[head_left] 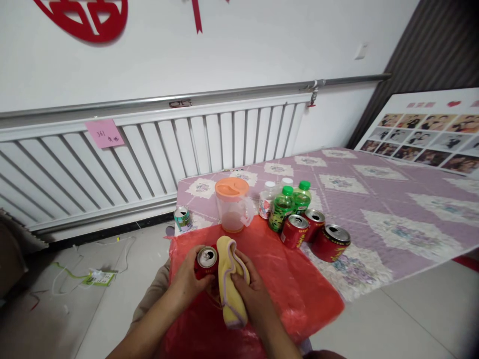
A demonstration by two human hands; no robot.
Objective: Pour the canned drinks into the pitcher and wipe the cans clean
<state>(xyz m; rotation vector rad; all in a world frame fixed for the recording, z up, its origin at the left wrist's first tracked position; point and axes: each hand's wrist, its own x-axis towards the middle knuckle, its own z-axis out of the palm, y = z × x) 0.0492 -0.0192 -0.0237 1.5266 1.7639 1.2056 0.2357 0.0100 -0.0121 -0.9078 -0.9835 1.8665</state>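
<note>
Red and opened at the top, a drink can [206, 263] stands upright on a red plastic sheet [284, 279] at the near corner of the bed; the left hand [189, 279] is wrapped around its side, fingers closed on it; the right hand [251, 289] grips a yellow cloth [230, 284] with a pale purple edge, pressing it against the can's right side, the cloth draping down past the fingers; beyond the can, on the same sheet, sits a clear jug with an orange lid [232, 203]; left of the jug a small green-and-white can [182, 218] stands on the quilt; to the right stand two green bottles [290, 204] with clear bottles [267, 198] just behind them, and three more red cans [314, 233] cluster near them, the outermost tilted; underneath lies a purple patterned quilt [392, 199]; a white slatted radiator [149, 149] runs along the wall behind.
</note>
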